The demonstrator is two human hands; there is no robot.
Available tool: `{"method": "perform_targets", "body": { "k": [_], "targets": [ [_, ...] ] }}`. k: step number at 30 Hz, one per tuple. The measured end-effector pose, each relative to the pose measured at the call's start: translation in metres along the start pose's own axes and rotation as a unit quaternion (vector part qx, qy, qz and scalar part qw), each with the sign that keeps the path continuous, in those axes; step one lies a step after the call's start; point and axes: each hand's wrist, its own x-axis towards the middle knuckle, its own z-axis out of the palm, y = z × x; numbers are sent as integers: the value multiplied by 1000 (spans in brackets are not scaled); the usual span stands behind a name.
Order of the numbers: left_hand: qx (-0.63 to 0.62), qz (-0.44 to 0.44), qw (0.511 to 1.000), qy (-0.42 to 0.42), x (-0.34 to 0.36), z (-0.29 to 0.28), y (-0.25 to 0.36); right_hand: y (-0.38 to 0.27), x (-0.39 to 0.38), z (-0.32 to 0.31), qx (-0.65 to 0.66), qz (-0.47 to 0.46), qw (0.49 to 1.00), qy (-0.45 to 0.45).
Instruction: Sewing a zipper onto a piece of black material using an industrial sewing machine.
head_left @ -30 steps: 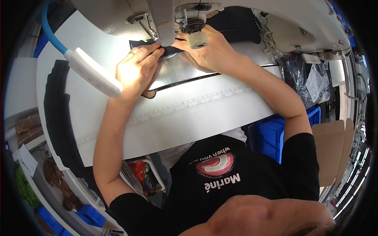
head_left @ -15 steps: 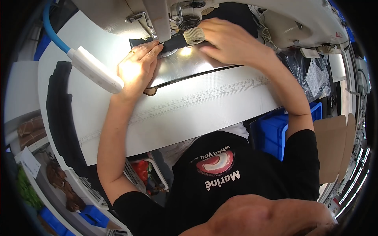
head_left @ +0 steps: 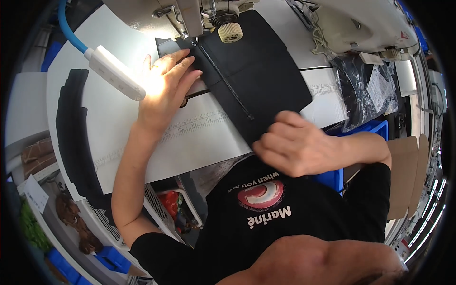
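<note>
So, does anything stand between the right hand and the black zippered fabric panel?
Nothing visible does: the curled right hand is right at the near edge of the black zippered fabric panel, though whether it grips that edge is unclear.

The table (head_left: 199,142) leaves room near-left of the cloth (head_left: 270,71); the machine (head_left: 142,19) blocks its far end, the left hand (head_left: 166,88) its left edge, the right hand (head_left: 298,146) its near end.

A pale bench (head_left: 194,154) with a printed ruler scale spans the room's middle, brightly lit at left by a white lamp (head_left: 116,73) on a blue neck. Shelving (head_left: 52,230) stands near left, open cardboard (head_left: 399,183) at right; strip lights (head_left: 428,218) glow along the far right edge.
</note>
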Motion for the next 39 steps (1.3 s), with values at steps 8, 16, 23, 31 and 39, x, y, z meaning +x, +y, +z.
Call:
{"method": "perform_targets", "body": {
  "k": [8, 16, 23, 31, 39],
  "targets": [
    [-65, 27, 996, 48, 0, 15, 5, 37, 24, 23, 172, 40, 982, -71],
    [-128, -83, 988, -30, 0, 11, 11, 124, 35, 77, -91, 134, 984, 72],
    [-116, -2, 993, 23, -4, 18, 1, 119, 35, 76, -94, 149, 982, 66],
    [-140, -37, 989, 12, 1, 16, -4, 127, 39, 77, -85, 151, 982, 77],
    [-68, -31, 997, -23, 2, 12, -9, 124, 32, 80, -128, 119, 972, 158]
  ]
}}
